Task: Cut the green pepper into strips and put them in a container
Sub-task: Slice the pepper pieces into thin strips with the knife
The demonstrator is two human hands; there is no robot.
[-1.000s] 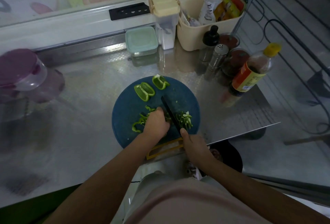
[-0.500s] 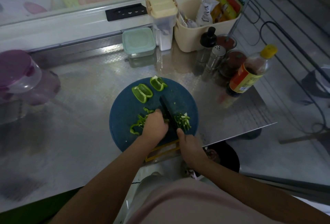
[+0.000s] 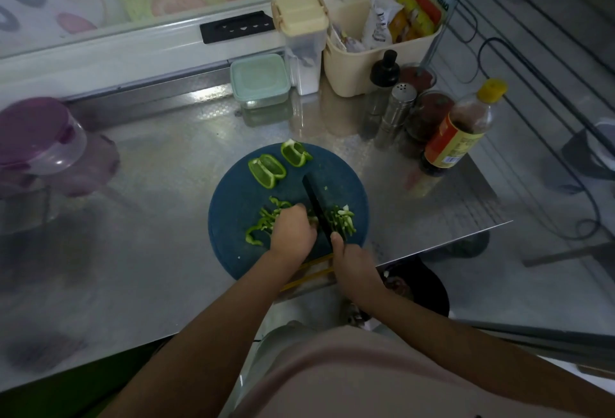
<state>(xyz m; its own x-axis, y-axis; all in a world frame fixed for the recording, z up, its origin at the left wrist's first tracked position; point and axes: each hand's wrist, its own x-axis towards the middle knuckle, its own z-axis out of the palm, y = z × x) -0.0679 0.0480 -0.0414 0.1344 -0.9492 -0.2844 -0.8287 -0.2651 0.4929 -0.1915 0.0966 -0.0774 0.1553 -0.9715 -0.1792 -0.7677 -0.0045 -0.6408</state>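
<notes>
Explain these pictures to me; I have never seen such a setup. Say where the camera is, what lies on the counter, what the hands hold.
No machine here: a person works with bare hands, and the one camera sits on their head, looking down. On the steel counter lies a round blue cutting board. The right hand grips a black knife; the left hand, fingers curled, steadies the pepper being cut. Cut strips lie on both sides of the blade; two larger pepper pieces wait at the board's far edge. A lidded container stands by the window.
</notes>
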